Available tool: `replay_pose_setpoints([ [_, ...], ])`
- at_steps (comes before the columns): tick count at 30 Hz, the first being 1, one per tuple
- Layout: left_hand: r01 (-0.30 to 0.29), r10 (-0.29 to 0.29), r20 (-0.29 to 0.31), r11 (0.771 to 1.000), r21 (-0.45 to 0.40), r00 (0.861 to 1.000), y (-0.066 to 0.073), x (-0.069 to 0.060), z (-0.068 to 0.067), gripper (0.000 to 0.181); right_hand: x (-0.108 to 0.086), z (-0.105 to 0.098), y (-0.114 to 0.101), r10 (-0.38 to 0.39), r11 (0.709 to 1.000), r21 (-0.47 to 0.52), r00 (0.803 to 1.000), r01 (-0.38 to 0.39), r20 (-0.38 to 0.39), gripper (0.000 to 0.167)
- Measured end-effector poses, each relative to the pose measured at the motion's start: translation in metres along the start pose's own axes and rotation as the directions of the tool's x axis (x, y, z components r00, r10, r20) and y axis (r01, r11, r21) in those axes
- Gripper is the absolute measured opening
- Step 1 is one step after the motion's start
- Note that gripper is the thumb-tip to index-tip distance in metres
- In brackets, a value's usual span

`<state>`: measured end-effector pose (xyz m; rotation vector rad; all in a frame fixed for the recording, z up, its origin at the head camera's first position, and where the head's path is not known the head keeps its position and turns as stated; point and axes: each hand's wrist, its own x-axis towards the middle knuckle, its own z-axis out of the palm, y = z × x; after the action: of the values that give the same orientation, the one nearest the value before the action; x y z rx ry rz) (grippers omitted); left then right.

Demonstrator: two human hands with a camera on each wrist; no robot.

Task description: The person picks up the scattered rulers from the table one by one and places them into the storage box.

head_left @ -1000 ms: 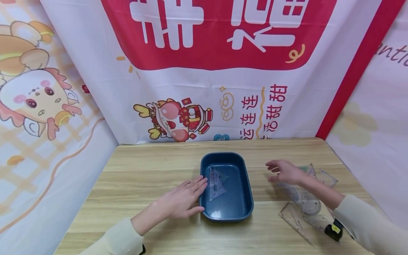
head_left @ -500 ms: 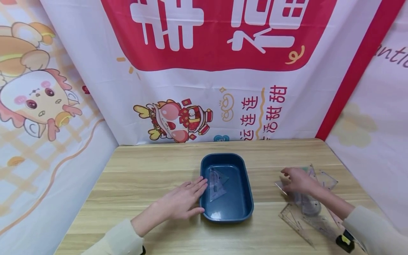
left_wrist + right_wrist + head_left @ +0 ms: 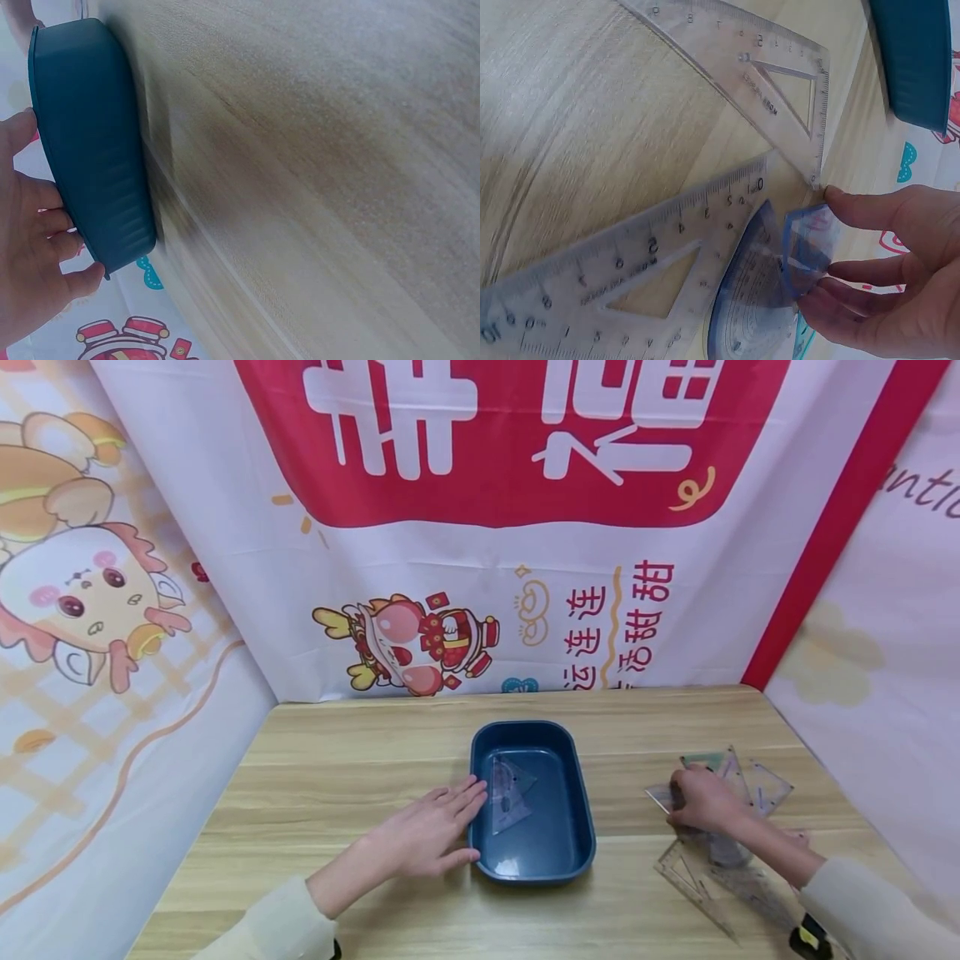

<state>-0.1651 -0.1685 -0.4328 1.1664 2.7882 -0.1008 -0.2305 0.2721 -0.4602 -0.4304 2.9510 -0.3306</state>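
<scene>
My left hand (image 3: 438,828) rests with straight fingers on the left rim of the dark blue tray (image 3: 551,867); in the left wrist view its fingertips touch the rim of the tray (image 3: 94,142). Inside the tray lie clear drafting pieces (image 3: 507,802). Over the clear rulers at the right, my right hand (image 3: 708,802) has its fingers bent down. In the right wrist view, thumb and fingers of the right hand (image 3: 900,270) pinch a bluish clear piece (image 3: 811,244), beside a protractor (image 3: 754,300) and a large set square (image 3: 622,277).
Near the right sleeve lies a black and yellow tape measure (image 3: 810,935). Another clear set square (image 3: 693,885) sits at the pile's lower left, and one more (image 3: 770,787) at its right. A printed cloth (image 3: 420,552) hangs behind the wooden table (image 3: 337,760).
My right hand has moved right and down onto the rulers and pinches a clear piece. The tape measure has shifted right and nearer the front. My left hand stays at the rim.
</scene>
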Motion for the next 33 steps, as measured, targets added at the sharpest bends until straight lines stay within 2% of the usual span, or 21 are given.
replay_pose_setpoints([
  [6,-0.001,0.001,-0.004,1.000,-0.001,1.000,0.000,-0.001,-0.001,0.079,0.003,0.000,-0.004,-0.003,1.000,0.005,1.000,0.004,-0.012,0.045],
  [17,0.004,-0.004,0.003,1.000,-0.004,1.000,0.000,-0.001,-0.002,0.078,0.010,0.001,-0.002,0.080,0.995,0.058,0.992,-0.085,0.093,0.049],
  [25,-0.003,0.003,-0.003,1.000,-0.003,1.000,0.000,-0.001,0.000,0.079,0.010,0.003,0.004,0.054,0.992,0.106,0.993,-0.065,0.107,0.050],
  [33,0.006,-0.006,0.005,1.000,-0.011,1.000,0.000,0.000,0.001,0.079,0.011,0.001,0.000,0.053,0.989,0.134,0.992,-0.068,0.110,0.053],
])
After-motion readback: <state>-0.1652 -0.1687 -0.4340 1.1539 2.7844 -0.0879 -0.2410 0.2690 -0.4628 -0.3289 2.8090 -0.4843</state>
